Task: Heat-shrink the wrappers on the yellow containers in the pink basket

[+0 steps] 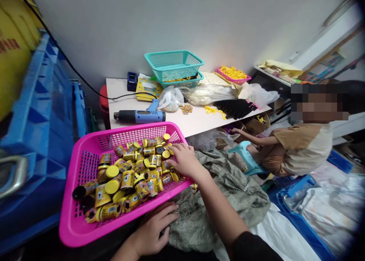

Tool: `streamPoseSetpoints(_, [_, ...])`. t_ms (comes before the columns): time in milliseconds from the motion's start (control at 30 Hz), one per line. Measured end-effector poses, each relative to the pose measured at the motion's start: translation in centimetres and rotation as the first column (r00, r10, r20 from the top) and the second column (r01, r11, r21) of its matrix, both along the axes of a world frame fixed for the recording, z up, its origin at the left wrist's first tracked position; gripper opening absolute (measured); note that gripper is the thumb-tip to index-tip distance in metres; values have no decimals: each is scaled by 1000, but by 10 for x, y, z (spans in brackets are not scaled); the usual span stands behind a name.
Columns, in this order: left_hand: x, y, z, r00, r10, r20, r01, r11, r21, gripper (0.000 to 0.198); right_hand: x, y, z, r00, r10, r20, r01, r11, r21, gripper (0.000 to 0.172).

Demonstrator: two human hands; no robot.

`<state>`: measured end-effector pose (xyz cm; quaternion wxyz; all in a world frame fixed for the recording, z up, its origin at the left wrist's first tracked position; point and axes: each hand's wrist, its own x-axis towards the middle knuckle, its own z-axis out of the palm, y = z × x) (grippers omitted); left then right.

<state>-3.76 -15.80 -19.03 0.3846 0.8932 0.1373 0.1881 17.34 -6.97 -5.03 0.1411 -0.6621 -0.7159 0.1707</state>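
Note:
A pink plastic basket (82, 139) holds several small yellow-labelled canisters (127, 180) with yellow or black lids. Over its right rim reaches my right hand (185, 160), fingers spread on or just above the canisters at that end; nothing is gripped in it. Below the basket's near edge is my left hand (155, 228), with its fingers apart and no object in it. Behind the basket, a blue and black heat gun (139, 116) lies on the white table (188, 127).
Teal baskets (173, 65), a clear plastic bag (171, 98), and black strips (236, 108) stand on the table. Blue crates (37, 139) are at the left. A grey-green sack (228, 181) lies at the right, near a seated person (305, 147) on a blue stool (246, 158).

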Motion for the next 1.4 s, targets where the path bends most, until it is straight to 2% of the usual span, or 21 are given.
streamPoseSetpoints(67, [0,0,1,1000,13,-3,-13,1000,-8,61,-8,25,-7,997,73,-4,-73,996,-51,47])
streamPoseSetpoints(133, [0,0,0,1000,23,10,-23,999,-29,62,-8,37,-13,992,118,-51,-121,992,-46,35])
streamPoseSetpoints(233, [0,0,-1,999,20,37,-18,998,-63,63,1,26,-13,985,88,-151,-88,996,10,28])
streamPoseSetpoints(300, [0,0,-1,999,9,41,-6,998,-68,62,7,6,-7,939,57,-339,-46,998,43,27])
streamPoseSetpoints(333, [0,0,-1,999,5,38,-3,998,-66,62,9,-6,-3,867,57,-496,-35,998,53,27])
streamPoseSetpoints(400, [0,0,-1,1000,5,24,-3,998,-64,62,11,-28,6,604,73,-793,-24,997,74,31])
streamPoseSetpoints(433, [0,0,0,1000,7,17,-6,998,-64,62,11,-37,10,463,81,-883,-15,996,84,35])
streamPoseSetpoints(467, [0,0,0,1000,10,11,-9,998,-64,62,10,-45,14,364,84,-928,-6,996,88,37])
streamPoseSetpoints(533, [0,0,1,1000,11,5,-11,998,-62,62,11,-54,19,331,83,-940,0,996,88,37])
streamPoseSetpoints(733, [0,0,-4,999,12,33,-10,999,-44,60,17,-67,21,422,135,-897,46,984,170,33])
streamPoseSetpoints(900, [0,1,-7,997,13,70,-9,998,-63,59,20,-73,17,460,117,-880,71,983,168,32])
streamPoseSetpoints(967, [0,1,-6,998,6,57,-2,997,-76,59,28,-79,13,518,98,-850,132,972,192,31])
streamPoseSetpoints(1033, [0,1,-4,999,1,43,3,996,-92,60,46,-87,7,608,-7,-794,333,910,247,29])
streamPoseSetpoints(1100, [0,1,-4,999,-4,39,8,994,-106,59,69,-96,0,687,-271,-674,550,800,240,32])
streamPoseSetpoints(1133, [0,1,-5,999,-6,41,10,994,-111,59,81,-100,-2,721,-414,-555,598,777,197,38])
streamPoseSetpoints(1167, [0,1,-5,999,-7,47,12,994,-112,59,91,-101,-4,759,-514,-400,606,782,146,44])
streamPoseSetpoints(1233, [0,0,-7,998,-9,57,16,993,-115,59,99,-97,-2,833,-537,-134,549,832,81,51])
streamPoseSetpoints(1267, [0,0,-8,998,-9,60,17,993,-119,59,96,-90,0,861,-501,-91,509,854,108,52])
streamPoseSetpoints(1333, [0,0,-8,998,-12,59,20,991,-129,60,76,-66,8,906,-404,-124,423,877,230,48])
streamPoseSetpoints(1367, [-1,0,-7,998,-12,55,19,991,-133,60,61,-51,11,931,-339,-133,362,898,250,44])
streamPoseSetpoints(1400, [-1,1,-6,999,-10,49,16,991,-131,59,44,-34,13,967,-235,-94,249,949,193,38])
